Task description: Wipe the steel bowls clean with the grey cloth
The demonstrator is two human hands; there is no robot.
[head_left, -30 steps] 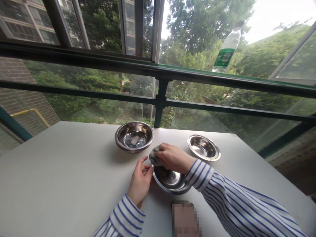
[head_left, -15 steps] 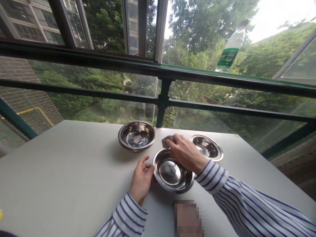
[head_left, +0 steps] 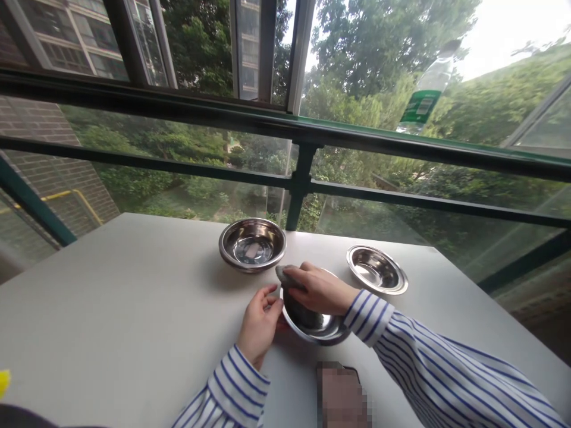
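A shiny steel bowl [head_left: 319, 333] is in front of me, tilted slightly. My left hand [head_left: 259, 323] grips its left rim, thumb at the edge and the other fingers curled, partly hidden beneath. My right hand [head_left: 319, 289] reaches across from the right, closed on a grey cloth [head_left: 286, 278]. The cloth lies over the bowl's left far rim and hangs partly inside. My right hand and forearm hide much of the bowl's far side.
Another steel bowl [head_left: 227, 257] stands at the back left, a smaller steel dish [head_left: 401, 285] at the back right. Near the front lies a pixelated, phone-like object [head_left: 341, 395]. Beyond the white table [head_left: 134, 309] runs a dark green railing [head_left: 200, 169], with a green-labelled plastic bottle [head_left: 422, 106] on the ledge.
My right hand has moved the cloth left and towards me, from behind the bowl onto its left rim. My left hand keeps its grip. The view has shifted slightly.
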